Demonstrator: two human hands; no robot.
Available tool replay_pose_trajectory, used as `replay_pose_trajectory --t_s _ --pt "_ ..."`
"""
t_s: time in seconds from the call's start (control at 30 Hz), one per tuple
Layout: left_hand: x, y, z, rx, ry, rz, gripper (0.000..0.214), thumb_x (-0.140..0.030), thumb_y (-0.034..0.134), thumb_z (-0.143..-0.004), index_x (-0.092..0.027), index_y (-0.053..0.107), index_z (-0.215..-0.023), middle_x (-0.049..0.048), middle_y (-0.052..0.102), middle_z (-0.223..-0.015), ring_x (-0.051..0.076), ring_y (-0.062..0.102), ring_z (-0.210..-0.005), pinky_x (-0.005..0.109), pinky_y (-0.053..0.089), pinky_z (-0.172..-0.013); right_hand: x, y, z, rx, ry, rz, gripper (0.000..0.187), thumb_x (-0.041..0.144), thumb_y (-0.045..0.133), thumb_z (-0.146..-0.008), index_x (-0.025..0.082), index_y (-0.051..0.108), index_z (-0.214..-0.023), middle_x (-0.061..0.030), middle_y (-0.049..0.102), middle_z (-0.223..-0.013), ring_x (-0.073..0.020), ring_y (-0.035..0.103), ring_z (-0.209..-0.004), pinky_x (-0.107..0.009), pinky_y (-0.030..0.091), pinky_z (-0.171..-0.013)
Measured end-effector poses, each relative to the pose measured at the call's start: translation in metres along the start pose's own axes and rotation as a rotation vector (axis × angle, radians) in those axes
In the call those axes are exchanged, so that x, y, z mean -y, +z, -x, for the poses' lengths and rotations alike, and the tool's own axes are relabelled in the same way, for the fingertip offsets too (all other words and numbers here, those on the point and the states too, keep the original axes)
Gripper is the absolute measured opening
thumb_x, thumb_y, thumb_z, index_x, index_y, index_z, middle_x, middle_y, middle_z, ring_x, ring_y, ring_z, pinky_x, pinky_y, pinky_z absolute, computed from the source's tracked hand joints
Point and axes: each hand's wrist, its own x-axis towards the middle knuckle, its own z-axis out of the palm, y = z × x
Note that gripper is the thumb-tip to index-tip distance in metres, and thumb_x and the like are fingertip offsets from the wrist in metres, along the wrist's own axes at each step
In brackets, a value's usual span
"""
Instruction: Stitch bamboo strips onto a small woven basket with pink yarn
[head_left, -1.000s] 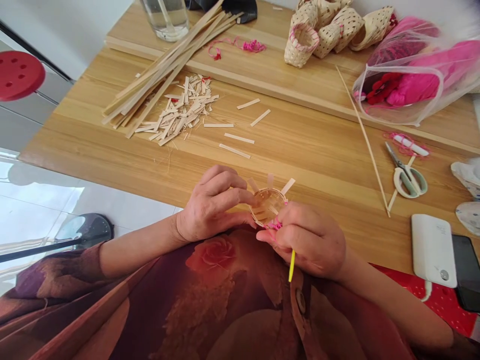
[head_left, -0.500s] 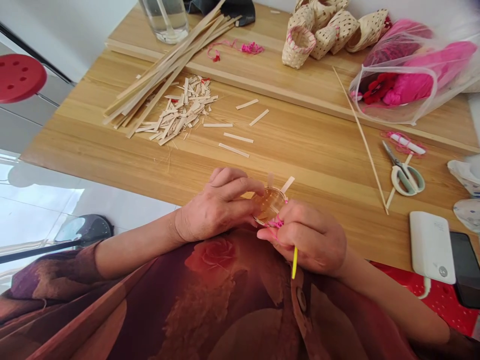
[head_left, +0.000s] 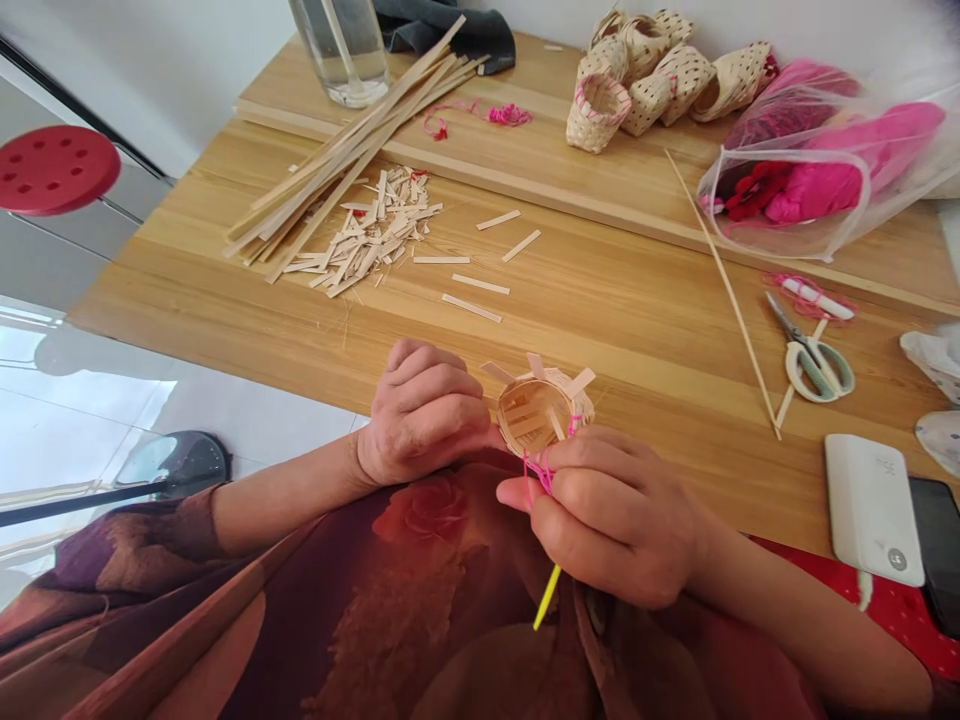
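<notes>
A small woven bamboo basket (head_left: 536,410), its mouth facing me, is at the table's front edge with several strip ends sticking out from its rim. My left hand (head_left: 431,415) is closed at the basket's left side, fingers curled, thumb and index tip at the rim. My right hand (head_left: 619,510) is closed around a thin yellow tool (head_left: 548,598) whose end points down out of the fist; its other end is hidden. Pink yarn (head_left: 538,472) runs between the right fingers and the rim, and pink stitches show on the rim's right side.
Long bamboo strips (head_left: 360,150) and a heap of cut pieces (head_left: 382,230) lie on the left. Finished small baskets (head_left: 596,110) and a mesh bag (head_left: 825,180) of pink material are at the back. Scissors (head_left: 814,360), a white power bank (head_left: 874,510) and a phone (head_left: 937,550) lie right.
My left fingers have come off the basket's mouth and curled up at its left. The basket has tilted, showing more of its outside. My right hand has lowered slightly; the yellow end now slants left.
</notes>
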Motion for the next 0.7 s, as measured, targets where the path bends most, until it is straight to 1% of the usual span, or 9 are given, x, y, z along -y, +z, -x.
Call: replay_pose_trajectory --t_s 0.1,0.2,0.27,0.37,0.43,0.5,0.57,0.63,0.7 --pt "0.001 0.001 0.000 0.002 0.031 -0.015 0.015 -0.042 0.075 -0.086 -0.030 0.070 -0.094 -0.0016 0.071 -0.083 0.017 0.060 -0.085 0.037 0.041 -0.078 -0.001 0.004 0.005 -0.023 0.107 -0.048 0.023 0.006 0.071 -0.086 0.019 0.060 -0.071 0.0022 0.060 -0.064 -0.0137 0.061 -0.068 -0.030 0.052 -0.064" --pt "-0.001 0.002 -0.003 0.133 -0.004 0.047 0.009 -0.039 0.067 -0.093 -0.033 0.074 -0.095 -0.0025 0.076 -0.090 0.020 0.058 -0.101 0.041 0.035 -0.088 -0.005 0.013 0.012 -0.142 0.331 -0.185 0.029 0.009 0.072 -0.086 0.021 0.051 -0.069 0.0029 0.054 -0.068 -0.0111 0.057 -0.067 -0.027 0.049 -0.062" --pt "-0.003 0.003 -0.006 0.264 -0.126 0.161 0.009 -0.036 0.067 -0.094 -0.031 0.075 -0.092 -0.0022 0.077 -0.089 0.022 0.056 -0.108 0.042 0.031 -0.092 -0.009 0.023 0.017 -0.257 0.527 -0.291 0.037 0.011 0.073 -0.084 0.021 0.042 -0.067 0.0035 0.049 -0.067 -0.0100 0.053 -0.063 -0.026 0.044 -0.059" --pt "-0.005 0.006 -0.011 0.437 -0.383 0.343 0.008 -0.033 0.071 -0.091 -0.028 0.078 -0.090 -0.0002 0.074 -0.085 0.021 0.056 -0.105 0.040 0.032 -0.093 -0.014 0.037 0.024 -0.374 0.834 -0.415 0.040 0.017 0.070 -0.087 0.021 0.036 -0.066 0.0045 0.043 -0.065 -0.0095 0.044 -0.059 -0.026 0.038 -0.056" --pt "-0.006 0.008 -0.012 0.498 -0.528 0.435 0.006 -0.029 0.073 -0.089 -0.027 0.079 -0.090 0.0007 0.072 -0.086 0.020 0.057 -0.099 0.039 0.036 -0.093 -0.016 0.044 0.028 -0.408 0.946 -0.473 0.040 0.021 0.069 -0.089 0.022 0.036 -0.066 0.0048 0.041 -0.065 -0.0096 0.040 -0.058 -0.026 0.036 -0.056" --pt "-0.007 0.010 -0.012 0.517 -0.623 0.532 0.007 -0.027 0.074 -0.087 -0.026 0.079 -0.092 0.0015 0.070 -0.085 0.018 0.058 -0.092 0.037 0.042 -0.089 -0.017 0.048 0.032 -0.421 0.990 -0.497 0.039 0.024 0.069 -0.088 0.022 0.037 -0.066 0.0053 0.040 -0.064 -0.0096 0.039 -0.058 -0.026 0.034 -0.056" --pt "-0.007 0.013 -0.012 0.513 -0.679 0.603 0.010 -0.027 0.075 -0.085 -0.025 0.080 -0.094 0.0018 0.068 -0.082 0.017 0.058 -0.086 0.034 0.046 -0.083 -0.017 0.049 0.033 -0.422 1.008 -0.491 0.039 0.026 0.069 -0.089 0.022 0.037 -0.067 0.0059 0.038 -0.063 -0.0092 0.037 -0.056 -0.026 0.033 -0.055" --pt "-0.008 0.015 -0.013 0.510 -0.691 0.613 0.011 -0.027 0.075 -0.084 -0.025 0.080 -0.093 0.0015 0.067 -0.079 0.016 0.058 -0.082 0.032 0.048 -0.079 -0.018 0.049 0.034 -0.407 0.983 -0.439 0.039 0.026 0.068 -0.089 0.021 0.037 -0.066 0.0063 0.037 -0.062 -0.0088 0.035 -0.055 -0.026 0.031 -0.054" --pt "-0.010 0.017 -0.015 0.512 -0.683 0.600 0.008 -0.025 0.075 -0.084 -0.025 0.081 -0.089 0.0010 0.067 -0.076 0.016 0.058 -0.080 0.030 0.048 -0.076 -0.019 0.050 0.032 -0.386 0.915 -0.341 0.041 0.023 0.069 -0.087 0.021 0.035 -0.064 0.0064 0.036 -0.062 -0.0086 0.034 -0.056 -0.026 0.030 -0.055"
